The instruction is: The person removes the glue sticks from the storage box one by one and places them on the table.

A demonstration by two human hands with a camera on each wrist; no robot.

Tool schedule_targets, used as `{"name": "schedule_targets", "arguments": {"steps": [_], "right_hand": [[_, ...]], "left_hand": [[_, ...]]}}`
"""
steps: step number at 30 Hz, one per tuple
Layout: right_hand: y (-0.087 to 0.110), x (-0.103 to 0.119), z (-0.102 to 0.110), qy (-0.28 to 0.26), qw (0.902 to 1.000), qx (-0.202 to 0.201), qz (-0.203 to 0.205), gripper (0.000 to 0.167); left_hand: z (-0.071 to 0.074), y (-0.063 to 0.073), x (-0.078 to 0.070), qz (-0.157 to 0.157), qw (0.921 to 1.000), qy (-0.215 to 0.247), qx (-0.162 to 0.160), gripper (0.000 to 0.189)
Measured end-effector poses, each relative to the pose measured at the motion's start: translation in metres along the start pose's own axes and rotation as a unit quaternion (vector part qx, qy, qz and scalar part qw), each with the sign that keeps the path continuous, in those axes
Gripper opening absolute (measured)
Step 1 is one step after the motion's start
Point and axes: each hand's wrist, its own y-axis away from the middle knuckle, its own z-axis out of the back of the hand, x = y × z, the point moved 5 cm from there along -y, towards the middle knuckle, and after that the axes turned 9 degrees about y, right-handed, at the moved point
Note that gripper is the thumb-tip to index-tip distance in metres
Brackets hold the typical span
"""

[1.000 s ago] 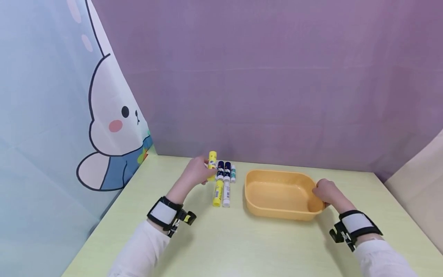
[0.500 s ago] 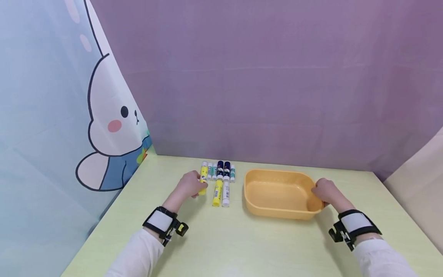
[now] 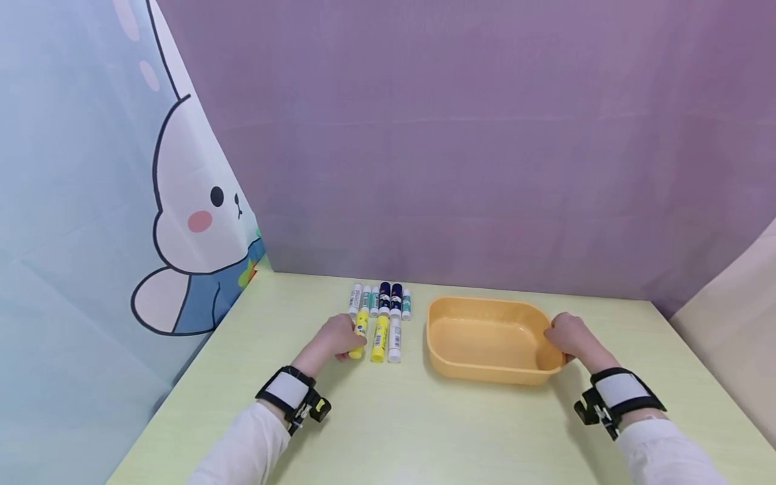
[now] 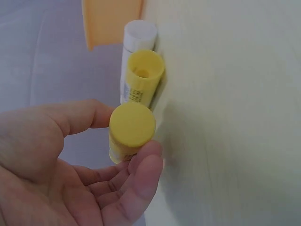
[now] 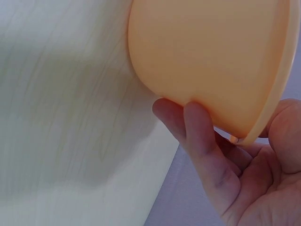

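Observation:
In the head view my left hand (image 3: 336, 337) pinches a yellow glue stick (image 3: 362, 325) between thumb and fingers, at the left end of the front row. The left wrist view looks onto its round yellow end (image 4: 132, 124); whether it touches the table is unclear. Just right of it lie another yellow glue stick (image 3: 379, 340) and a white glue stick (image 3: 395, 340). My right hand (image 3: 568, 335) grips the right end of an orange plastic basin (image 3: 494, 337), thumb at the rim and fingers (image 5: 200, 125) under the outer wall. Nothing lies inside the basin.
Behind the front row lies a back row: a white glue stick (image 3: 355, 299), small teal-and-white sticks (image 3: 407, 304) and two dark blue glue sticks (image 3: 397, 298). A purple curtain (image 3: 461, 155) hangs along the table's (image 3: 400, 431) back edge, a rabbit-printed cloth (image 3: 200, 202) at left.
My left hand has brought the yellow glue stick from above the back row, first leftward and down, then toward the front row. The right hand and basin stay essentially in place.

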Motion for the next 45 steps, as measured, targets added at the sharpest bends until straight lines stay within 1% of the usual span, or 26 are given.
{"name": "schedule_targets", "arguments": {"steps": [3, 9, 16, 20, 29, 35, 40, 45], "right_hand": [[0.000, -0.001, -0.001, 0.001, 1.0000, 0.000, -0.003, 0.019], [0.002, 0.003, 0.001, 0.008, 1.0000, -0.002, 0.000, 0.018], [0.003, 0.005, 0.003, 0.013, 0.9999, -0.003, 0.002, 0.017], [0.003, 0.005, 0.003, 0.008, 1.0000, -0.002, 0.001, 0.018], [0.003, 0.003, 0.000, 0.001, 0.9996, 0.022, -0.017, 0.020], [0.001, 0.000, -0.001, -0.014, 0.9986, 0.044, -0.024, 0.028], [0.002, -0.001, -0.001, -0.024, 0.9986, 0.045, -0.013, 0.031], [0.008, -0.001, 0.003, -0.049, 0.9969, 0.061, -0.004, 0.048]], "left_hand": [[-0.003, -0.002, 0.001, -0.002, 1.0000, -0.001, 0.000, 0.021], [-0.006, -0.007, 0.003, 0.007, 0.9999, -0.009, 0.005, 0.025], [-0.010, -0.012, 0.004, 0.009, 0.9999, -0.001, 0.008, 0.028], [-0.011, -0.012, 0.004, 0.007, 1.0000, 0.001, 0.005, 0.028], [-0.012, -0.008, 0.002, 0.001, 1.0000, 0.001, 0.003, 0.032], [-0.013, -0.008, 0.002, 0.007, 1.0000, 0.002, 0.005, 0.031], [-0.012, -0.008, 0.002, 0.015, 0.9999, -0.004, 0.002, 0.028], [-0.009, -0.004, -0.003, 0.020, 0.9997, -0.011, 0.005, 0.031]]}}
